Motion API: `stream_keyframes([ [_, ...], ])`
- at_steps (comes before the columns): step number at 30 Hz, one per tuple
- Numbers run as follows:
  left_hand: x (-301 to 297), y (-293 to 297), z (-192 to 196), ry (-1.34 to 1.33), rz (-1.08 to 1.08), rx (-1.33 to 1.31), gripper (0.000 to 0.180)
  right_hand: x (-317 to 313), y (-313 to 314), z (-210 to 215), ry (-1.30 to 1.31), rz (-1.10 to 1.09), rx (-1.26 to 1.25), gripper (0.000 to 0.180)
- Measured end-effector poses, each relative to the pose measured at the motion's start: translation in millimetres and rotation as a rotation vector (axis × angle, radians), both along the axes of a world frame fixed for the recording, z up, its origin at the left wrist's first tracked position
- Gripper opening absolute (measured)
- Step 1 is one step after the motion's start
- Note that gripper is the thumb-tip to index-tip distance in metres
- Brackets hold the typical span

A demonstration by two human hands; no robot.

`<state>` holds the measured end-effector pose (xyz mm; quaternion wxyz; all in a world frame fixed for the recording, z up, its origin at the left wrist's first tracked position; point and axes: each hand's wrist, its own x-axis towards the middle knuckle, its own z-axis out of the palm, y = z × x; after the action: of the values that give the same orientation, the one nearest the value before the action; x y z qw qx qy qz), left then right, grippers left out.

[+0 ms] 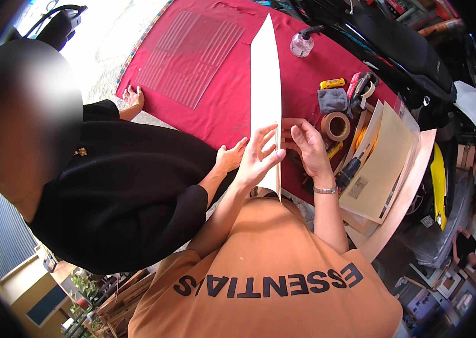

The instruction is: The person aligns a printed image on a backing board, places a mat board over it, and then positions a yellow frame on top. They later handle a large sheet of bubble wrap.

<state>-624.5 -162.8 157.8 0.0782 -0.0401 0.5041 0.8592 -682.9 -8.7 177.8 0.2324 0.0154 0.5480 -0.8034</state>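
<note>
A long white sheet (266, 79) stands on edge between my hands, reaching from my body across the table. My left hand (260, 158) is at its near part, fingers bent against the left face and thumb pointing right across it. On the other side, my right hand (310, 149) has its curled fingers at the sheet, with a metal watch band on the wrist. The fingertips' contact is partly hidden. A clear ribbed panel (190, 56) lies flat on the red-covered table (215, 121), left of the white sheet.
A person in black (131, 186) stands close at left, one hand (132, 97) on the table edge, the other (229, 158) beside mine. At right are a spray bottle (301, 45), brown tape (335, 125), a grey cloth (334, 101) and beige boards (379, 169). A motorbike (396, 45) stands beyond.
</note>
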Motion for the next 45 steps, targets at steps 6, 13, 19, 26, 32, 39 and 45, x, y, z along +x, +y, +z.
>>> stream_keyframes([
  [6, 9, 0, -6, -0.005, -0.051, -0.064, 0.069, 0, -1, 4, 0.142, 0.046, 0.258, 0.040],
  [13, 12, -21, -12, -0.092, 0.047, -0.014, 0.033, 8, -7, 0, 0.211, 0.003, 0.459, 0.028],
  [19, 12, -34, 5, -0.128, 0.061, -0.144, 0.023, 3, -13, -39, 0.577, -0.294, 0.960, 0.047],
  [26, 28, -59, 28, -0.072, 0.132, -0.279, 0.024, -13, 10, -20, 0.387, -0.070, 1.015, 0.025],
  [32, 48, -75, 28, -0.090, 0.200, -0.386, 0.026, -9, 27, -18, 0.335, -0.047, 0.983, 0.022],
  [39, 48, -87, 42, -0.083, 0.237, -0.504, 0.027, -43, 47, 7, 0.508, -0.010, 1.213, 0.019],
  [45, 51, -101, 54, -0.082, 0.250, -0.393, 0.029, -101, 64, 80, 0.817, -0.022, 1.438, 0.014],
])
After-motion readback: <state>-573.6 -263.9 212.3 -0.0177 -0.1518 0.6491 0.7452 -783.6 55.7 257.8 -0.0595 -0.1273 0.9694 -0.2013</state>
